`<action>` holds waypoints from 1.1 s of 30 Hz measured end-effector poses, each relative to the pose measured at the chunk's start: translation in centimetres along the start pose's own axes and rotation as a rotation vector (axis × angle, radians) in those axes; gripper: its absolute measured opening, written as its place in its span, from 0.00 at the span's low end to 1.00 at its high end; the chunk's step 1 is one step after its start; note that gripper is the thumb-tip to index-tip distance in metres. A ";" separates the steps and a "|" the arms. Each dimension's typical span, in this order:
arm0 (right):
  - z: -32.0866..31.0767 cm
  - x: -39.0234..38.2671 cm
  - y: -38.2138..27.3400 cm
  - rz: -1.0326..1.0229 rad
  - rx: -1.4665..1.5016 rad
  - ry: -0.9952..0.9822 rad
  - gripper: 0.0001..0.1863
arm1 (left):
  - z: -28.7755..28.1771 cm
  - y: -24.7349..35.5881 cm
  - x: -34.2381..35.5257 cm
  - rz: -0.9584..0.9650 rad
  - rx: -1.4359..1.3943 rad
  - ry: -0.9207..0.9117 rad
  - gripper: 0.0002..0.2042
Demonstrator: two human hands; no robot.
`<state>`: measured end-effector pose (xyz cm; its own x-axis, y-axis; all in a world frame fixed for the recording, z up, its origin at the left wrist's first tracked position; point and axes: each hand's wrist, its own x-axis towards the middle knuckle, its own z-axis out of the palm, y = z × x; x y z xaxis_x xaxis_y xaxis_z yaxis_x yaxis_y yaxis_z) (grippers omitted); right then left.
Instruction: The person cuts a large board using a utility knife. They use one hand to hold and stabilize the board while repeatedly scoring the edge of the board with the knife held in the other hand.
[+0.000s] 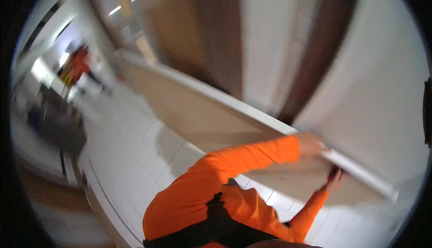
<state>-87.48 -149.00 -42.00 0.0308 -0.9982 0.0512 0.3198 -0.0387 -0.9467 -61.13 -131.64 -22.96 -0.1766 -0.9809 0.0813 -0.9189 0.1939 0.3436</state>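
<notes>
A long beige panel (157,99) with a white top edge (243,108) runs diagonally along the wall, standing on its edge. My left hand (315,146), at the end of an orange sleeve, is on the white edge toward the right, its fingers curled over it and blurred. Lower and farther right, my right hand (334,179) is closed around a small dark thing against the panel's face, just under the white edge; I cannot make out what it is.
A pale wall (373,81) with dark brown vertical bands (310,54) rises behind the panel. Light tiled floor (121,131) stretches leftward. At the far upper left a blurred person in orange (78,63) stands near some equipment. Dark blurred objects (54,122) line the left side.
</notes>
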 end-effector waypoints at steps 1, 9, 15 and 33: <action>0.8 -0.8 0.1 -0.024 0.116 -0.055 0.21 | -0.2 -0.9 -1.6 0.142 0.109 0.094 0.22; 8.6 -5.9 -2.7 -0.085 -0.058 0.157 0.21 | -9.7 -6.6 -16.2 0.171 0.025 0.101 0.27; 10.2 -7.7 -5.5 -0.075 -0.205 0.073 0.17 | -12.3 -7.3 -21.9 -0.056 -0.022 0.002 0.27; 9.9 -10.6 -8.8 0.039 0.539 -0.147 0.24 | -11.5 -9.4 -25.6 -0.382 0.264 0.099 0.08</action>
<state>-81.29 -137.62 -31.05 0.1714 -0.9801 0.0997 0.7538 0.0653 -0.6539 -43.97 -108.21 -17.51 0.2145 -0.9727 0.0887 -0.9719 -0.2036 0.1181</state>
